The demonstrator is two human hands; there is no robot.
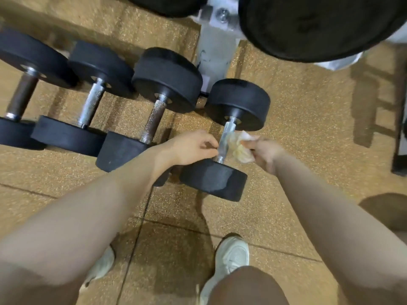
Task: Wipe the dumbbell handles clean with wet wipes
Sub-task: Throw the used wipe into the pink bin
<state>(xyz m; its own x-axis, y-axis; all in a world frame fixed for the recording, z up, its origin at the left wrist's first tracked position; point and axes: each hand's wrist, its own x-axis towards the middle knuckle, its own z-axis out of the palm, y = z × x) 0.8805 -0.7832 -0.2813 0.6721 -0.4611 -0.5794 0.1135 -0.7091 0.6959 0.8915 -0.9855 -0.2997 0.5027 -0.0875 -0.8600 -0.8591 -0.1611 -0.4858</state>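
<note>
- Four dumbbells are lying in a row on the speckled floor [297,119].
- Right hand [263,151] is pinching a crumpled wipe [241,148] against the rightmost dumbbell's handle [225,139].
- Left hand [189,148], fingers curled, is touching that handle; both arms are reaching forward.

Person seen from above, head-cam view. Both forearms bare from the lower edge of frame to the wrists, no sleeves visible. No watch, bracelet or band on either wrist. Left hand [193,148] bare, no glove, no ring visible. Right hand [264,153] bare too, no glove; rings cannot be told, hand partly blurred. Footwear: pale off-white sneakers, low cut. Right shoe [231,258] shows a rounded toe and a faint panel or lacing on top, detail soft. Left shoe [103,267] mostly hidden behind the left forearm, only a pale edge showing. Bare knee at bottom centre, no trouser fabric visible there.
</note>
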